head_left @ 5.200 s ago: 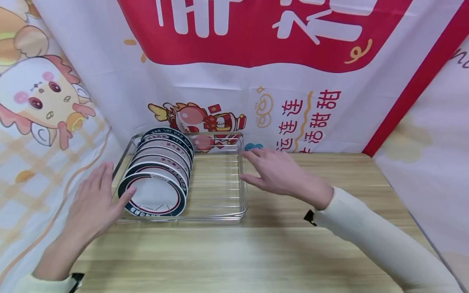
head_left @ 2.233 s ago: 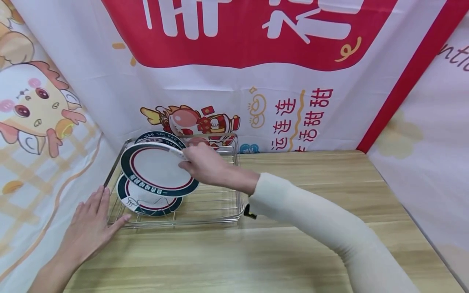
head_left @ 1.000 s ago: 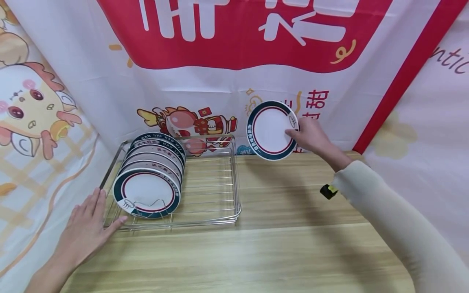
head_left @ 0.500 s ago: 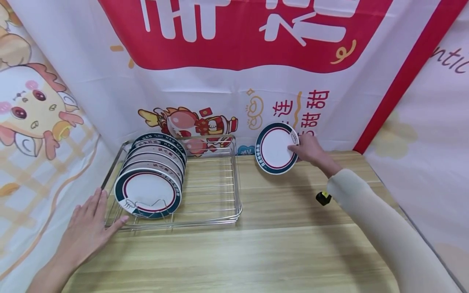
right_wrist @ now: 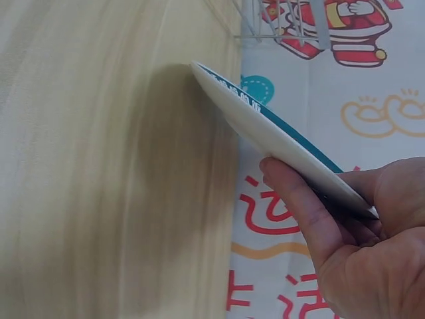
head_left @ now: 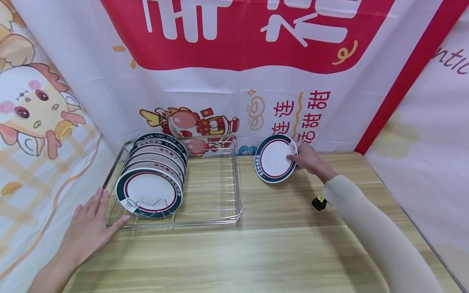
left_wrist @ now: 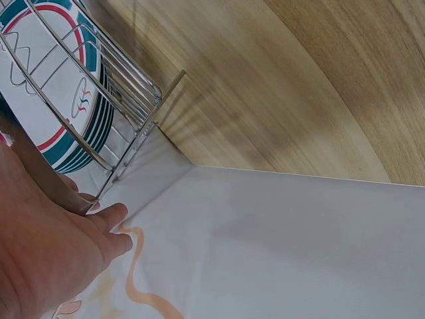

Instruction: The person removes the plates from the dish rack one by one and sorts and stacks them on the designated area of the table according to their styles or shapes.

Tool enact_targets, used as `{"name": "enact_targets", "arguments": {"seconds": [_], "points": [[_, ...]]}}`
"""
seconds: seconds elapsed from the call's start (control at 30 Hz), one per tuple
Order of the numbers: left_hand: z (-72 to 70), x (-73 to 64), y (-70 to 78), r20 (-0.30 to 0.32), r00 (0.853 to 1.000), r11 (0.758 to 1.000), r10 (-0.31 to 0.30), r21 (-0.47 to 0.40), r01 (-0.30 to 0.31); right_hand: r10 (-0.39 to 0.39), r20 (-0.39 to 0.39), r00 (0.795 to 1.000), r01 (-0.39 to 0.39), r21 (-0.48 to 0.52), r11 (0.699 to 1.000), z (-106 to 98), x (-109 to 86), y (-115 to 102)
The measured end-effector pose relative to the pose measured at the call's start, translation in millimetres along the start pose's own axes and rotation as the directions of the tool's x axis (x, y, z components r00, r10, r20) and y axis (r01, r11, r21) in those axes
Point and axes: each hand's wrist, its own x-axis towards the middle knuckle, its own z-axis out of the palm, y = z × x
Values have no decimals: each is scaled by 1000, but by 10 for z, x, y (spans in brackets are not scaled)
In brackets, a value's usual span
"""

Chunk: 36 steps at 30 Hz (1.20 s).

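My right hand point(head_left: 309, 158) pinches the right edge of a white plate point(head_left: 275, 159) with a dark green rim and a red ring. The thumb lies on its face and the fingers are behind it. In the right wrist view the plate point(right_wrist: 272, 129) tilts, its lower edge close over the tabletop. Several similar plates point(head_left: 150, 191) stand in a row in the left part of a wire dish rack point(head_left: 212, 221). My left hand point(head_left: 88, 232) rests along the rack's left side, fingers straight and thumb near the front corner. In the left wrist view, the fingers point(left_wrist: 116, 216) are at the rack's frame.
The wood-grain tabletop point(head_left: 227, 260) extends in front of the rack and to its right. Printed cloth hangs behind as a back wall point(head_left: 205, 89), with cloth side walls at left point(head_left: 80, 134) and right point(head_left: 421, 162). The rack's right part shows bare wires.
My right hand took a plate from the rack's row, carried it right past the rack and lowered it toward the tabletop. My left hand moved slightly down to the rack's left side and stayed there.
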Motion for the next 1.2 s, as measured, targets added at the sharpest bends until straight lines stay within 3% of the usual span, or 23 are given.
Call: {"name": "enact_targets", "arguments": {"seconds": [0.57,1.2], "points": [[26,-16,-33,-10,1000,1000,-3,-1,3,154,-94,984,-156,-23,987,212,200,291],[17,3,-29,-11,1000,1000,-5,0,5,266,-86,960,-275,-121,954,500,291,454]]}}
